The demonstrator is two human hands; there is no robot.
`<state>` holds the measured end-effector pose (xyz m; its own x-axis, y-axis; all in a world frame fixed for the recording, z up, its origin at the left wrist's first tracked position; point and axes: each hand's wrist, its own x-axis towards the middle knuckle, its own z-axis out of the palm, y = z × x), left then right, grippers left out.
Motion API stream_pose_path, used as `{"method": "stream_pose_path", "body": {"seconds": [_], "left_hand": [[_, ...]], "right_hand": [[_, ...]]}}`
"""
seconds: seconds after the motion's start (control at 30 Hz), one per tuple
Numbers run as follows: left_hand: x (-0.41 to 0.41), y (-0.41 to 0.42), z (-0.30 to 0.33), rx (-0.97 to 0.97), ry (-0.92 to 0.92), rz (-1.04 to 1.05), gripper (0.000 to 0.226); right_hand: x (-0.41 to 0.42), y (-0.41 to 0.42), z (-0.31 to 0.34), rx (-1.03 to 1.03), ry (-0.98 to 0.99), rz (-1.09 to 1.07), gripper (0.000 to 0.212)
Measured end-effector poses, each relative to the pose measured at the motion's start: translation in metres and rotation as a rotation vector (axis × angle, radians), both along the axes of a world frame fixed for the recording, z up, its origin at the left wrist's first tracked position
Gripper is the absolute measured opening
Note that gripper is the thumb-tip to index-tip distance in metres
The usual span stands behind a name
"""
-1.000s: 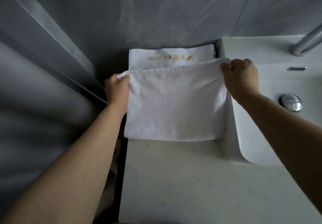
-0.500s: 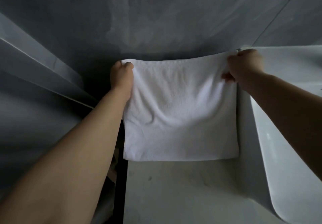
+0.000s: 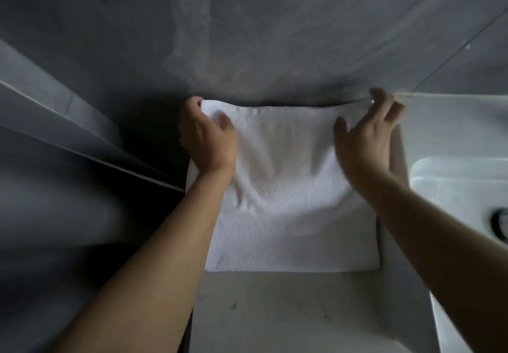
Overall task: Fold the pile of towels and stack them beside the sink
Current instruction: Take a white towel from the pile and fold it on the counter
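Both hands are out over a white, square-folded terry towel (image 3: 288,193) in the head view, the only view given. The left hand (image 3: 207,138) lies on the towel's far left corner, fingers curled round the cloth edge and thumb resting on top, so it grips that corner. The right hand (image 3: 367,138) is at the far right corner with fingers spread and blurred by motion; it is unclasped and holds nothing, and whether the palm touches the cloth cannot be told. The two hands are well apart, one at each far corner, with bare forearms reaching in from the lower edge of the picture.

The towel lies flat on a pale stone tabletop (image 3: 288,311), its far edge up against a dark grey tiled wall (image 3: 275,36) and its right edge just beside the raised side of a white ceramic sink (image 3: 453,182). Soft creases run across the middle of the cloth. Its near edge is straight, and bare tabletop shows in front of it. No lettering, logo or label can be read on the towel's visible face, nor anywhere else in the picture.

At the far right, inside the sink bowl, part of a dark round drain (image 3: 499,223) shows, cut off by the picture edge. To the left of the tabletop a grey panel with a pale edge (image 3: 90,143) slants away into shadow.
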<state>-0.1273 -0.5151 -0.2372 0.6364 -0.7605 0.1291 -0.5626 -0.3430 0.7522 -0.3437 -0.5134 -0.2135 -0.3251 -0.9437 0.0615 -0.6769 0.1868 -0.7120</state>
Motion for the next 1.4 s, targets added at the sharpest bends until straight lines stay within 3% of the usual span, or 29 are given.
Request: {"method": "stream_pose_path", "body": {"seconds": [0.07, 0.17, 0.3, 0.4, 0.53, 0.7, 0.83, 0.93, 1.03, 1.17, 1.27, 1.4], "left_hand": [[-0.006, 0.014, -0.004, -0.01, -0.17, -0.061, 0.048], [-0.011, 0.029, -0.014, 0.008, -0.377, -0.142, 0.055], [-0.013, 0.043, -0.024, -0.071, -0.6, -0.508, 0.043], [-0.006, 0.041, -0.03, 0.15, -0.635, -0.753, 0.053], [0.009, 0.03, -0.046, 0.329, -0.723, -0.731, 0.065], [0.015, 0.025, -0.053, 0.343, -0.722, -0.6, 0.072], [0.017, 0.024, -0.042, 0.408, -0.679, -0.631, 0.074], [0.022, 0.037, -0.029, 0.422, -0.618, -0.587, 0.073], [0.026, 0.083, -0.025, 0.32, -0.546, -0.442, 0.07], [0.003, 0.166, -0.042, 0.126, -0.641, -0.691, 0.063], [-0.018, 0.198, -0.059, 0.17, -0.635, -0.891, 0.06], [-0.028, 0.208, -0.072, 0.254, -0.644, -0.938, 0.056]], "right_hand": [[0.013, 0.02, -0.008, -0.003, 0.099, 0.215, 0.056], [0.015, 0.02, -0.025, 0.08, 0.447, 0.56, 0.055], [0.006, -0.001, -0.043, 0.212, 0.49, 0.622, 0.061], [-0.002, -0.005, -0.05, 0.188, 0.584, 0.647, 0.066], [-0.005, -0.007, -0.056, 0.129, 0.629, 0.621, 0.067], [-0.034, -0.004, -0.054, 0.052, 0.738, 0.671, 0.062], [-0.042, 0.001, -0.051, 0.133, 0.785, 0.595, 0.066], [-0.034, 0.014, -0.046, 0.253, 0.683, 0.435, 0.071], [-0.025, 0.061, -0.034, 0.089, 0.565, 0.438, 0.069], [-0.011, 0.144, -0.043, 0.007, 0.499, 0.707, 0.06], [-0.013, 0.179, -0.056, 0.058, 0.533, 0.718, 0.057], [-0.015, 0.196, -0.062, 0.116, 0.574, 0.674, 0.055]]}}
